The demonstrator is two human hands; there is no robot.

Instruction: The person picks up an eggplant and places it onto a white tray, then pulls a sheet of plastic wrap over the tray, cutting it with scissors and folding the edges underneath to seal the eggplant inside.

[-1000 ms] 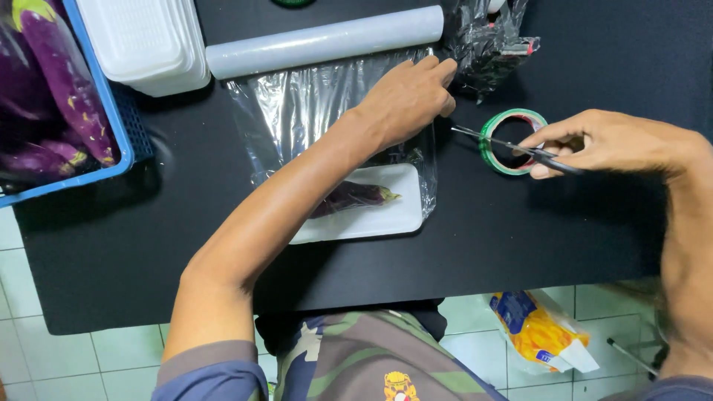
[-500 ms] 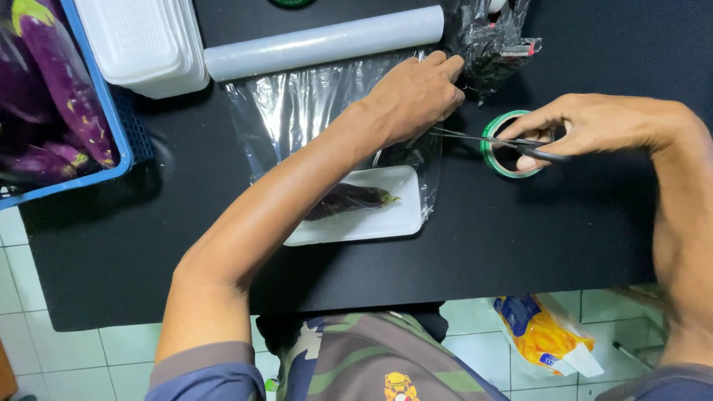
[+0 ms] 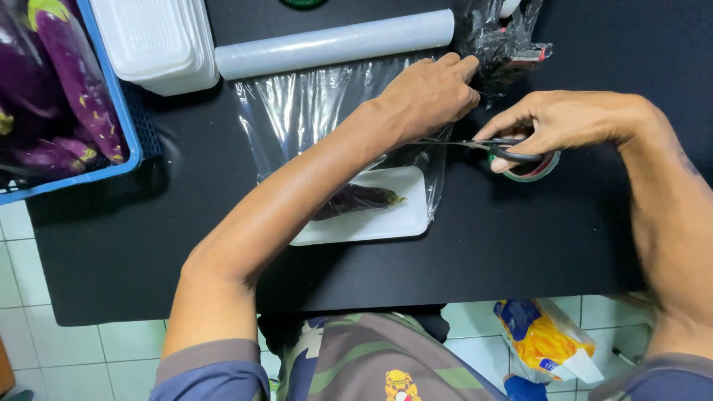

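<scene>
My left hand (image 3: 427, 96) presses down on a sheet of clear plastic wrap (image 3: 312, 111) pulled from a roll (image 3: 334, 43) at the back of the black table. My right hand (image 3: 564, 122) grips black scissors (image 3: 475, 145), their blades pointing left at the wrap's right edge beside my left hand. A dark eggplant (image 3: 360, 199) lies on a white foam tray (image 3: 386, 223) under the wrap, partly hidden by my left forearm. A green tape ring (image 3: 531, 172) sits under my right hand.
A blue basket (image 3: 122, 111) of purple eggplants (image 3: 74, 74) stands at the left. Stacked white foam trays (image 3: 156, 41) sit beside the roll. Crumpled dark plastic (image 3: 501, 37) lies at the back right. A yellow-and-blue bag (image 3: 546, 341) rests on the tiled floor.
My right hand has carried the scissors leftwards from over the tape ring to the wrap's right edge. My left hand has stayed pressed on the wrap.
</scene>
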